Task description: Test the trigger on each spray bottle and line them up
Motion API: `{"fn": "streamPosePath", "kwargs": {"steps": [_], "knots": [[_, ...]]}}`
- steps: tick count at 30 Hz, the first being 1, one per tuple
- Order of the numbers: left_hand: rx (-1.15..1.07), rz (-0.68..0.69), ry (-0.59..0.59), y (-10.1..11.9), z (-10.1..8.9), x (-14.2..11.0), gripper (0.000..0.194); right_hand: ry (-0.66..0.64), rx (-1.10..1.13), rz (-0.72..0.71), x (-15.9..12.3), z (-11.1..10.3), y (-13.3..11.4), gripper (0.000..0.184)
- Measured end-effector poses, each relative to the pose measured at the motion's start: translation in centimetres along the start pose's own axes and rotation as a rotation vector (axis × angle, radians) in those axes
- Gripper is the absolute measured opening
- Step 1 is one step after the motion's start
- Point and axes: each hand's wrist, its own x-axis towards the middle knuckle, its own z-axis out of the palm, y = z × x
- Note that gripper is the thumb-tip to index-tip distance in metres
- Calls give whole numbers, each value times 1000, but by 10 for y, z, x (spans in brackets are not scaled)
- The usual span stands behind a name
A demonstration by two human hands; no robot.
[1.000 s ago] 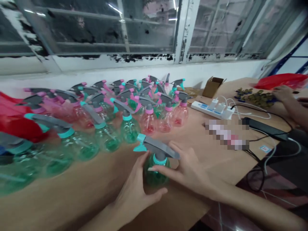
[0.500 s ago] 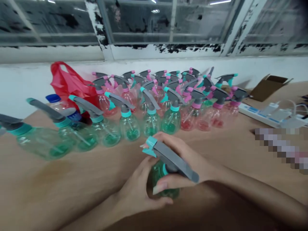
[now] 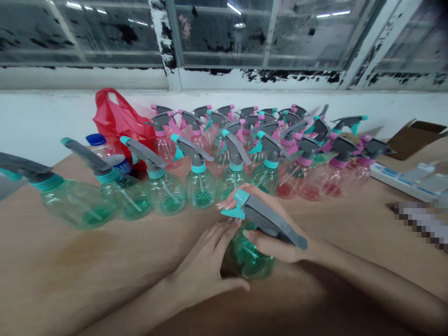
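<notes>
A green spray bottle [image 3: 254, 259] with a grey and turquoise trigger head [image 3: 269, 217] stands roughly upright in front of me. My right hand [image 3: 276, 233] is wrapped round its neck under the head, thumb on the near side. Along the bottle's left side lies my left hand [image 3: 203, 261], fingers stretched out and thumb held apart, the fingertips close to or touching the bottle. Just behind are more green spray bottles, among them one [image 3: 201, 189] with a little green at its base. Pink spray bottles [image 3: 334, 179] stand further right.
A red plastic bag [image 3: 121, 121] and a blue-capped bottle [image 3: 101, 144] stand at the back left. On the right are a white power strip [image 3: 402, 182], a cardboard box [image 3: 415, 140] and a blurred-out object [image 3: 423, 224]. A windowed wall runs behind the wooden table [image 3: 133, 270].
My view has swung left, bringing the red bag fully into sight. My right fingers have wrapped round the bottle's neck; my left hand stays open beside the bottle.
</notes>
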Motion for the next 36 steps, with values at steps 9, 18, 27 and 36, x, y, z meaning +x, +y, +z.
{"fn": "streamPosePath", "kwargs": {"steps": [9, 18, 27, 36], "knots": [[315, 11, -68, -5, 4, -2, 68, 59, -67, 31, -16, -25, 11, 32], [384, 35, -64, -3, 2, 0, 65, 107, -60, 18, -16, -27, 13, 13], [374, 51, -43, -5, 3, 2, 59, 209, -134, 41, -19, -21, 9, 22], [374, 48, -36, -5, 2, 1, 56, 227, -100, 163, -22, -17, 5, 19]]}}
